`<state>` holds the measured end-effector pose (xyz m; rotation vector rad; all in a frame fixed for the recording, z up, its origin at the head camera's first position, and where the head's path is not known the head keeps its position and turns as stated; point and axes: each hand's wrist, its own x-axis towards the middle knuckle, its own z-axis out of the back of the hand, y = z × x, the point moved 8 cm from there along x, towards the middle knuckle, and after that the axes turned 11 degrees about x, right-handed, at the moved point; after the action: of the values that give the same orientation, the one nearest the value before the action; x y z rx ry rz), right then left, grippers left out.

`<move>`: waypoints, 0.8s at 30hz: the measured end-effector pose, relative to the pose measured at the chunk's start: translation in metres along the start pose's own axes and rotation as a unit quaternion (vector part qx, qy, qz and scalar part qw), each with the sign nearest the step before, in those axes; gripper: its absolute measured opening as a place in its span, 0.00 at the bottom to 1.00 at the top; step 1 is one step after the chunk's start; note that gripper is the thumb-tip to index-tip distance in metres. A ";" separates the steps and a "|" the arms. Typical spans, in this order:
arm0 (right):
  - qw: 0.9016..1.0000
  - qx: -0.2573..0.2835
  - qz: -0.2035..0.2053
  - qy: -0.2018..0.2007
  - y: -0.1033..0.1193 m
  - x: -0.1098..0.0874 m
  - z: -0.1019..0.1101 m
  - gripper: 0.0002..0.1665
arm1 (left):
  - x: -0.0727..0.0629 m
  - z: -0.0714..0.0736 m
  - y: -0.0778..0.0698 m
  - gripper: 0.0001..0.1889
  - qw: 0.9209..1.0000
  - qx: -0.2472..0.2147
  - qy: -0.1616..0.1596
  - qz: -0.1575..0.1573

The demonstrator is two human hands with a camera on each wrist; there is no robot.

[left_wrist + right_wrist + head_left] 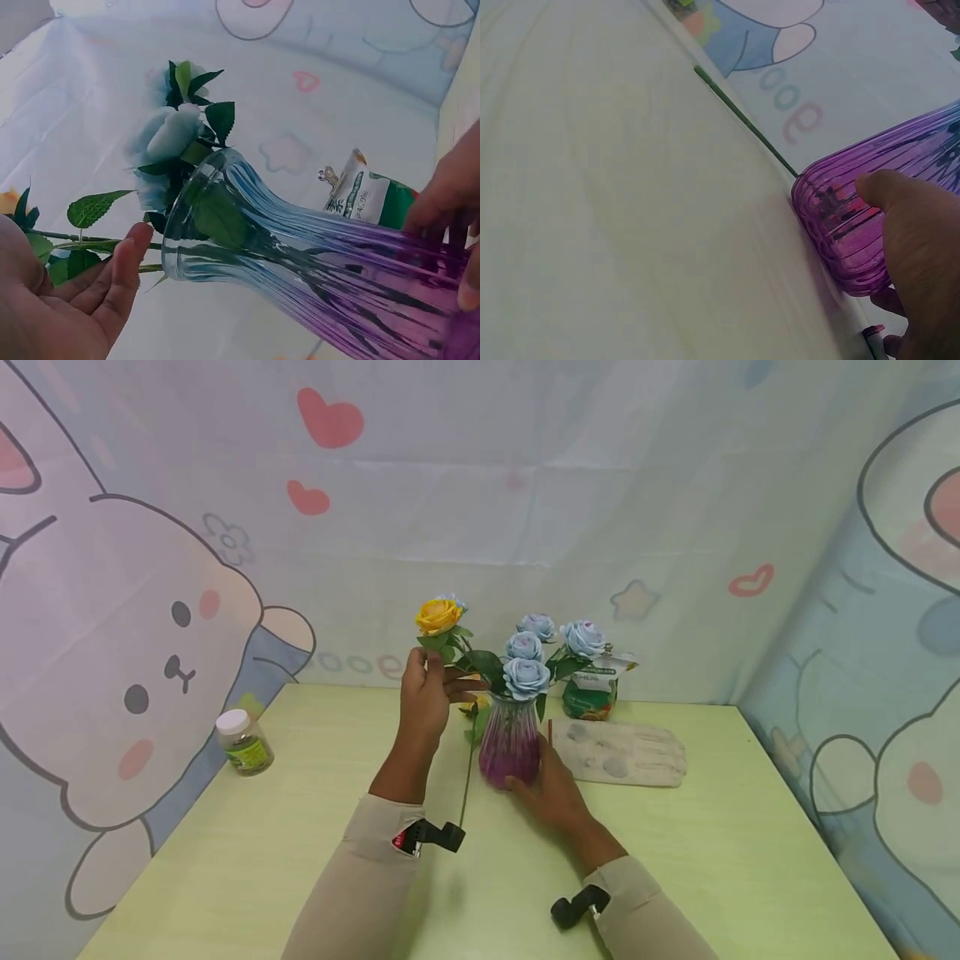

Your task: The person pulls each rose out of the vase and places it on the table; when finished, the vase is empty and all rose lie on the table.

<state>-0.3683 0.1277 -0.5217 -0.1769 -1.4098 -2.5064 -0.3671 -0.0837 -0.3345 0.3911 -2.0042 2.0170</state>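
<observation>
A glass vase (510, 747), purple at the base and clear at the rim, stands upright on the table with several light-blue roses (525, 678) in it. My right hand (557, 789) grips its lower part, thumb in front, as the right wrist view shows. At the upper left of the vase, my left hand (426, 693) is raised by a yellow rose (438, 617) and a blue bloom behind it. In the left wrist view its fingers (124, 277) lie extended along leafy stems (94, 244) that lead to the vase rim. Those fingers are loosely straight.
Behind the vase lies another yellow flower (474, 703), its long green stem (468, 785) reaching toward the front. A green-and-white bag (592, 693) stands behind right, near a pale glove (622, 753). A white-lidded jar (246, 745) sits at the left table edge.
</observation>
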 end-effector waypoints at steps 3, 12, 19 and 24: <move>1.000 -0.003 -0.001 0.001 0.000 0.000 0.000 0.61 | 0.000 -0.003 0.003 0.16 0.998 -0.049 0.017 0.035; 1.000 0.000 -0.010 0.001 0.000 0.000 -0.001 0.62 | -0.005 -0.007 0.010 0.28 0.991 -0.094 0.065 0.071; 1.000 0.009 -0.014 0.001 0.001 -0.001 -0.001 0.62 | -0.009 -0.007 0.010 0.13 0.997 -0.038 0.068 -0.007; 1.000 0.003 -0.001 -0.007 0.001 0.000 -0.001 0.62 | -0.009 -0.006 0.018 0.09 0.999 -0.031 -0.013 -0.015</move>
<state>-0.3683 0.1265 -0.5209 -0.1931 -1.4246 -2.5074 -0.3653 -0.0777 -0.3548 0.4347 -2.0586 1.9349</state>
